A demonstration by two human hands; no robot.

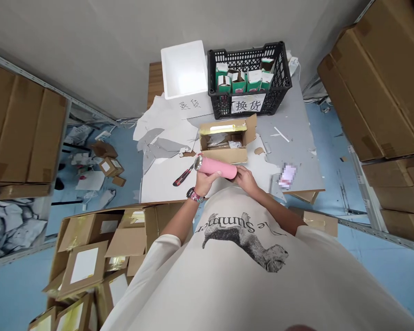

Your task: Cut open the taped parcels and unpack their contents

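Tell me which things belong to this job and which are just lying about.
Part of the job:
- pink tumbler, in the left hand, right hand at its base
- open carton, probably

Lying about:
- utility knife
- white foam box
- black crate

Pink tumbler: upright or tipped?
Tipped, roughly on its side. The left hand holds the pink tumbler crosswise, its silver end pointing left and its pink end at the right hand.
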